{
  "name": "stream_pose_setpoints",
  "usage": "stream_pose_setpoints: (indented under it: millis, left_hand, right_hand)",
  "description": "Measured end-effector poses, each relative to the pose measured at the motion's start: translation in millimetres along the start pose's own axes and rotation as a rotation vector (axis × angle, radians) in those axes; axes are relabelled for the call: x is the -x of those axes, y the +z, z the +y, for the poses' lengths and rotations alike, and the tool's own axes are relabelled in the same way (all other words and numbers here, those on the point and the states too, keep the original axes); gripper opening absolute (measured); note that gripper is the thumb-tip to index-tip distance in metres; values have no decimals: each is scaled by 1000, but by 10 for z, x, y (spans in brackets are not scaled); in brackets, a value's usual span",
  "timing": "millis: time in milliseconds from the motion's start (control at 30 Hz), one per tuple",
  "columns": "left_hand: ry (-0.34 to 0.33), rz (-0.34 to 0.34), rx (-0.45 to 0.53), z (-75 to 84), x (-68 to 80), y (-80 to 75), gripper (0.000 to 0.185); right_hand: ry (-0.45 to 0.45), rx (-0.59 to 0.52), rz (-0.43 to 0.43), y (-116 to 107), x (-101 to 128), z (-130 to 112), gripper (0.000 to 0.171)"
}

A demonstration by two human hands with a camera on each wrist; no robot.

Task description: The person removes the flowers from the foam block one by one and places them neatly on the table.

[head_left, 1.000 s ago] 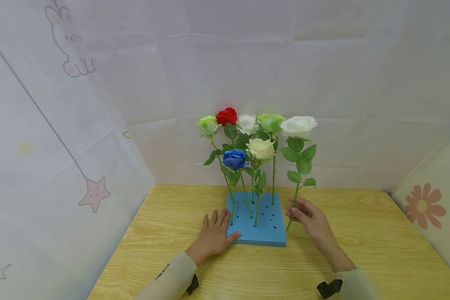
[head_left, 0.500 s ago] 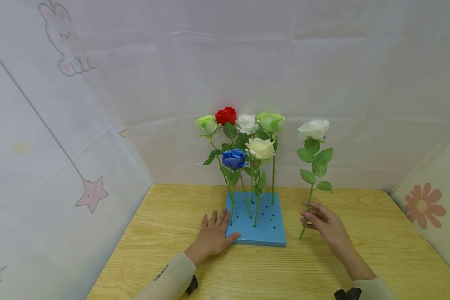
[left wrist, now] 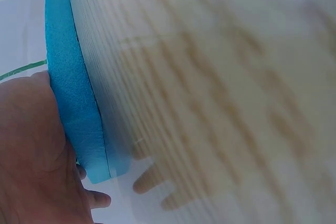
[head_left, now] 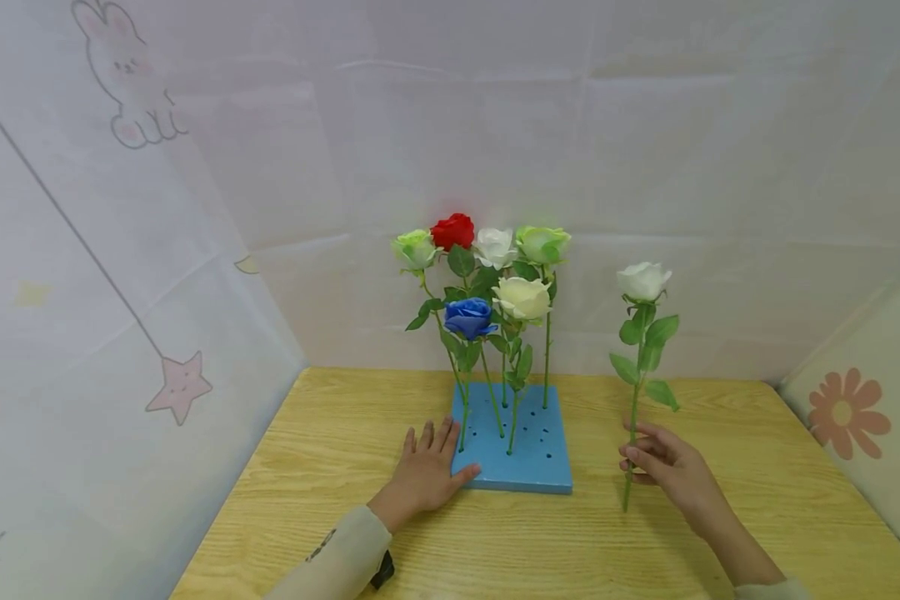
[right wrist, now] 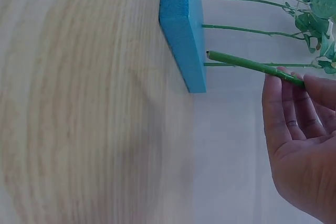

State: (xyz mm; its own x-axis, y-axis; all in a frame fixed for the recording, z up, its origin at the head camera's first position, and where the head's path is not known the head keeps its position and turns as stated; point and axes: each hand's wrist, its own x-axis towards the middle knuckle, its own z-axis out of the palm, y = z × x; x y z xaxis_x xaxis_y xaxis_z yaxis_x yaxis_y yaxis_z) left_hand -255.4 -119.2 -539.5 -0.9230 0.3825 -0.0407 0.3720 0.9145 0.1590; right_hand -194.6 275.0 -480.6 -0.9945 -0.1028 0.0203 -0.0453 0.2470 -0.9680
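Note:
A blue foam block (head_left: 537, 462) with holes lies on the wooden table (head_left: 330, 467) and holds several roses: a red rose (head_left: 452, 231), a blue rose (head_left: 468, 317), green, white and cream ones. My left hand (head_left: 429, 471) lies flat on the table, thumb against the block's left edge (left wrist: 79, 114). My right hand (head_left: 663, 467) pinches the green stem (right wrist: 247, 65) of a white rose (head_left: 643, 281), held upright to the right of the block, stem tip just above the table.
Pale sheets with a bunny (head_left: 131, 79) and star (head_left: 182, 383) print wall the table at the left and back. A flower-print panel (head_left: 843, 412) stands at the right. The table's bare wood spreads in front and to both sides of the block.
My right hand has carried the white rose away from the block's right edge, further right and lower. My left hand has stayed put.

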Motion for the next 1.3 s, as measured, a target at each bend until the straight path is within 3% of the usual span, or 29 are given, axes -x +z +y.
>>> stream_pose_setpoints:
  millis: [433, 833, 1300]
  left_hand:
    - [3, 15, 0, -2, -5, 1, 92]
    - [-1, 10, -12, 0, -8, -2, 92]
    - [4, 13, 11, -4, 7, 1, 91]
  right_hand:
    - [107, -27, -89, 17, 79, 124, 68]
    - [107, -47, -172, 24, 64, 184, 69]
    - [173, -46, -204, 64, 59, 243, 75]
